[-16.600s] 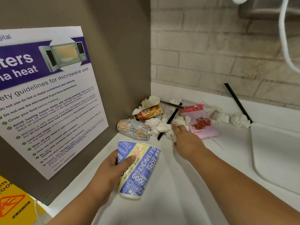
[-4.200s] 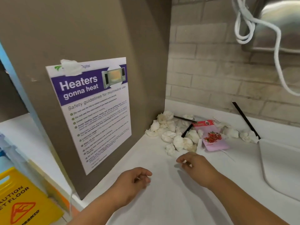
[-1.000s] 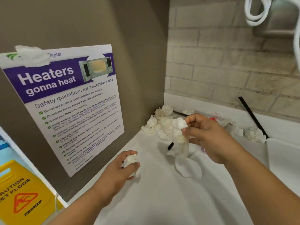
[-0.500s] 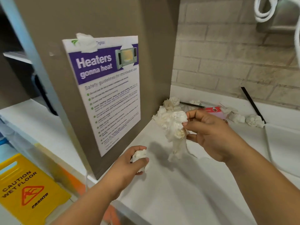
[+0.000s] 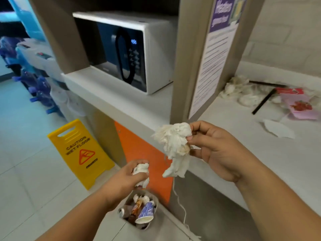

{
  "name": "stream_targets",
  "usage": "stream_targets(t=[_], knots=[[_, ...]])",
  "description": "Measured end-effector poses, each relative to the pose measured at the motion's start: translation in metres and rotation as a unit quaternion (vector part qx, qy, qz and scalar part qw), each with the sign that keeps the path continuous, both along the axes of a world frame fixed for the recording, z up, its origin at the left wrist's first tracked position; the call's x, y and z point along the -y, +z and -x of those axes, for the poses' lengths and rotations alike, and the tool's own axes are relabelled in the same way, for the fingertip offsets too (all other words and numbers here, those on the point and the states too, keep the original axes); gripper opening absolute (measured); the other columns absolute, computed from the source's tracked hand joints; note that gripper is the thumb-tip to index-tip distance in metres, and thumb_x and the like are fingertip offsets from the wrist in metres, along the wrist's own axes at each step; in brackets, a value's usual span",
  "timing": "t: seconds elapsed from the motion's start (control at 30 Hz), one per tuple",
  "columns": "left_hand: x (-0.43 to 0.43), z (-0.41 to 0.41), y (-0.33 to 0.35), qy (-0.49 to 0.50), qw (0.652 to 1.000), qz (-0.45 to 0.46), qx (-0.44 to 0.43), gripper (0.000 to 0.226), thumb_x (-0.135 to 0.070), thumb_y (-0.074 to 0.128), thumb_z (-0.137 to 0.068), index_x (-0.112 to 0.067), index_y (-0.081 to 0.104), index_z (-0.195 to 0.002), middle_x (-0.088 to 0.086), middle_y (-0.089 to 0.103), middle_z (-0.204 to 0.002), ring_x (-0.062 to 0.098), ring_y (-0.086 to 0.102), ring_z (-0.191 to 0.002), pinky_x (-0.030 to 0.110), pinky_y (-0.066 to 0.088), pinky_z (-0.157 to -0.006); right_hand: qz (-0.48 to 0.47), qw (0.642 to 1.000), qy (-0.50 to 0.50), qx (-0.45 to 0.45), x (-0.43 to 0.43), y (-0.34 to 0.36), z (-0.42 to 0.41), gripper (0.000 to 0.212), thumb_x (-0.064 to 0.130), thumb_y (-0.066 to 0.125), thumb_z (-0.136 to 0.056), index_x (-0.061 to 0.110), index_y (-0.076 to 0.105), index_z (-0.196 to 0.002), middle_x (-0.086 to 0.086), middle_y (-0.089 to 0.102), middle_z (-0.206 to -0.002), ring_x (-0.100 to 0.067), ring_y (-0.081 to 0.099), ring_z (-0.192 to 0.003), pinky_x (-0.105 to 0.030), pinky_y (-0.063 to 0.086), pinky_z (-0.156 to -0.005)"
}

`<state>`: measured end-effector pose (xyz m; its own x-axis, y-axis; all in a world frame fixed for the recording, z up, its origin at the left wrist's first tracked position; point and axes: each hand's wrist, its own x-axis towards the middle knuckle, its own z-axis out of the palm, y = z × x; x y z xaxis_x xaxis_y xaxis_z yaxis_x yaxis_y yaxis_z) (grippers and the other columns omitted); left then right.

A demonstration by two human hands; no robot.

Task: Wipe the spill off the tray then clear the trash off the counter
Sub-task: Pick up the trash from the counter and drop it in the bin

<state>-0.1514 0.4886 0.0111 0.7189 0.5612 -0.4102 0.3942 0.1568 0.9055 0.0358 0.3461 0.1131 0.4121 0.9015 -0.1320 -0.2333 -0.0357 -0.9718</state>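
Observation:
My left hand grips a small crumpled tissue ball directly above a small trash bin on the floor; the bin holds a blue paper cup, a can and wrappers. My right hand pinches a large wad of crumpled tissues at the counter's front edge, up and right of the bin. On the white counter, back right, lie more crumpled tissues, a black straw, a pink strawberry packet and a flat white paper scrap. The tray is out of view.
A white microwave sits in a shelf bay on the left, behind a grey divider panel with a poster. A yellow wet-floor sign stands on the tiled floor. An orange cabinet front is behind the bin. A thin white cord hangs down.
My view has swung left and down from the counter corner to the floor bin. Both hands have carried their tissues off the counter toward the bin.

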Motion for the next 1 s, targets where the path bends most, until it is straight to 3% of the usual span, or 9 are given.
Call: stream_targets(t=[0.1, 0.2, 0.33, 0.43, 0.57, 0.8, 0.9, 1.0], knots=[[-0.008, 0.027, -0.035, 0.091, 0.995, 0.012, -0.043, 0.034, -0.019, 0.066, -0.085, -0.025, 0.055, -0.116, 0.002, 0.061, -0.099, 0.009, 0.064, -0.075, 0.020, 0.054, -0.060, 0.029, 0.999, 0.013, -0.016, -0.023, -0.034, 0.026, 0.017, -0.005, 0.057, -0.085, -0.001, 0.057, -0.102, -0.010, 0.066, -0.089, -0.019, 0.065, -0.082, -0.032, 0.053, -0.079], [-0.012, 0.048, -0.076, 0.140, 0.986, 0.029, -0.083, 0.043, -0.023, 0.072, -0.079, -0.025, 0.054, -0.118, 0.004, 0.060, -0.105, 0.017, 0.063, -0.088, 0.027, 0.055, -0.067, 0.050, 0.998, 0.034, -0.032, -0.046, -0.078, 0.044, 0.015, -0.005, 0.062, -0.082, 0.005, 0.059, -0.093, -0.005, 0.067, -0.082, -0.016, 0.064, -0.077, -0.027, 0.054, -0.071], [-0.013, 0.060, -0.129, 0.159, 0.976, 0.043, -0.142, 0.044, -0.029, 0.071, -0.074, -0.028, 0.054, -0.114, 0.002, 0.061, -0.103, 0.022, 0.062, -0.093, 0.039, 0.054, -0.084, 0.092, 0.994, 0.047, -0.034, -0.073, -0.156, 0.058, 0.016, 0.001, 0.066, -0.079, 0.009, 0.061, -0.092, -0.004, 0.069, -0.084, -0.017, 0.065, -0.081, -0.034, 0.052, -0.081], [-0.017, 0.062, -0.174, 0.167, 0.968, 0.059, -0.176, 0.043, -0.030, 0.070, -0.071, -0.028, 0.056, -0.112, 0.002, 0.063, -0.101, 0.022, 0.063, -0.091, 0.037, 0.055, -0.081, 0.130, 0.990, 0.050, -0.030, -0.091, -0.221, 0.063, 0.018, -0.006, 0.061, -0.084, 0.011, 0.061, -0.091, -0.004, 0.068, -0.084, -0.016, 0.063, -0.081, -0.031, 0.050, -0.078], [-0.024, 0.064, -0.240, 0.190, 0.956, 0.066, -0.214, 0.032, -0.024, 0.067, -0.083, -0.025, 0.057, -0.113, 0.003, 0.065, -0.099, 0.022, 0.064, -0.090, 0.036, 0.054, -0.080, 0.166, 0.985, 0.045, -0.017, -0.112, -0.303, 0.066, 0.016, -0.005, 0.061, -0.085, 0.010, 0.060, -0.090, -0.004, 0.065, -0.085, -0.014, 0.061, -0.081, -0.031, 0.050, -0.078], [-0.036, 0.049, -0.364, 0.271, 0.922, 0.144, -0.238, 0.063, -0.033, 0.065, -0.057, -0.023, 0.055, -0.119, 0.013, 0.064, -0.104, 0.031, 0.064, -0.090, 0.047, 0.058, -0.077, 0.220, 0.974, 0.042, 0.027, -0.139, -0.453, 0.055, 0.016, 0.001, 0.064, -0.084, 0.015, 0.061, -0.090, 0.000, 0.063, -0.086, -0.005, 0.058, -0.075, -0.032, 0.048, -0.075], [-0.040, 0.041, -0.410, 0.284, 0.916, 0.142, -0.245, 0.055, -0.024, 0.070, -0.070, -0.023, 0.054, -0.123, 0.008, 0.063, -0.107, 0.028, 0.062, -0.096, 0.046, 0.056, -0.085, 0.237, 0.970, 0.041, 0.039, -0.149, -0.511, 0.052, 0.020, 0.002, 0.066, -0.081, 0.021, 0.061, -0.086, 0.001, 0.066, -0.087, -0.008, 0.059, -0.080, -0.037, 0.050, -0.081], [-0.044, 0.029, -0.444, 0.282, 0.921, 0.122, -0.239, 0.041, -0.013, 0.064, -0.081, -0.024, 0.053, -0.120, 0.001, 0.063, -0.100, 0.021, 0.061, -0.091, 0.035, 0.054, -0.078, 0.248, 0.965, 0.056, 0.067, -0.158, -0.560, 0.051, 0.019, 0.010, 0.068, -0.077, 0.025, 0.061, -0.085, 0.002, 0.067, -0.089, -0.013, 0.061, -0.085, -0.038, 0.051, -0.083]])
